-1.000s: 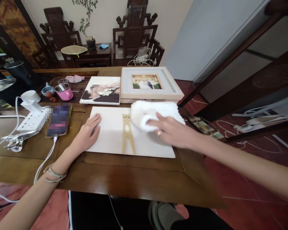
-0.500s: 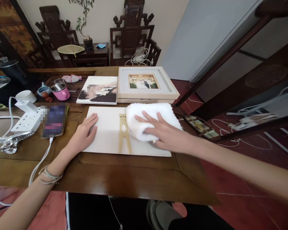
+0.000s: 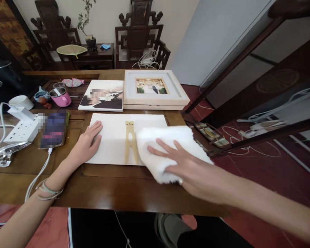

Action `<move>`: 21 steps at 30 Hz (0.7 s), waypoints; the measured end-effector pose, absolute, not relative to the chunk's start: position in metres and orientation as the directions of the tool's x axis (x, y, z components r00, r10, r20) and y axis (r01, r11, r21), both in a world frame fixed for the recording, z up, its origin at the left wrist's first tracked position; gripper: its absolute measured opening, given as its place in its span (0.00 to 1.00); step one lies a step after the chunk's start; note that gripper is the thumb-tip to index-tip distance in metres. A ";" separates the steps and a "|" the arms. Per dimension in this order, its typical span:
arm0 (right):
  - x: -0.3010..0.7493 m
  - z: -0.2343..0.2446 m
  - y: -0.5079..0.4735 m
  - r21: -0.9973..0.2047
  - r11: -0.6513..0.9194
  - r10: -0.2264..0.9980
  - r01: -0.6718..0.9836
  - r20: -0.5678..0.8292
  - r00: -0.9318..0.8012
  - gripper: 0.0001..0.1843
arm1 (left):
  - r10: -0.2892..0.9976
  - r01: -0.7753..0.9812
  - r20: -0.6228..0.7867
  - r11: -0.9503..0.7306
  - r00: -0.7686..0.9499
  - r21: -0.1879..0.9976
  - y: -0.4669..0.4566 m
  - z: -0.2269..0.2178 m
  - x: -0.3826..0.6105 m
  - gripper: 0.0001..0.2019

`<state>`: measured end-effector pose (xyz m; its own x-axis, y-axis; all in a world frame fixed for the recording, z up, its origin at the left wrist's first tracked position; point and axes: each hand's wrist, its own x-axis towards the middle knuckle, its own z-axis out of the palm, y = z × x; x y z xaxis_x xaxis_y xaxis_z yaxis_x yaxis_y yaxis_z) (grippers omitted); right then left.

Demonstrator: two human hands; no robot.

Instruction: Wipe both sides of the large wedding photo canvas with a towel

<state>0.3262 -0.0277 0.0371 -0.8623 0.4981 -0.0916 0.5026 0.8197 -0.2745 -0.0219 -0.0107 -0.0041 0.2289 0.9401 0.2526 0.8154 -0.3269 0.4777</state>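
Observation:
A white board, a picture frame lying face down (image 3: 111,137), rests on the wooden table (image 3: 105,193) with a tan wooden stand piece (image 3: 130,142) on its middle. My left hand (image 3: 86,144) lies flat on the board's left edge, fingers stretched out. My right hand (image 3: 188,165) presses flat on a white fluffy cloth (image 3: 167,148) that covers the board's right near part.
Behind the board lie a photo canvas (image 3: 102,95) and a pale framed picture (image 3: 152,90). At the left are a phone (image 3: 53,129) on a charging cable, a white power strip (image 3: 19,127), a pink cup (image 3: 60,97) and a white bowl (image 3: 20,101). Dark wooden chairs stand beyond.
My right hand has dragged the cloth from the board's far right corner toward me to its near right edge. My left hand has stayed on the board.

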 end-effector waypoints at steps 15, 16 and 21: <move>0.305 0.042 0.083 -0.291 0.752 0.575 0.591 -0.146 -0.805 0.30 | 0.948 0.815 0.242 -0.304 0.207 0.493 -0.011 0.000 -0.020 0.23; 0.303 0.042 0.087 -0.292 0.747 0.583 0.597 -0.143 -0.800 0.31 | 0.948 0.815 0.243 -0.305 0.207 0.493 -0.011 0.000 -0.020 0.24; 0.307 0.043 0.064 -0.266 0.757 0.583 0.597 -0.138 -0.801 0.26 | 0.946 0.812 0.251 -0.307 0.204 0.497 -0.011 -0.001 -0.021 0.24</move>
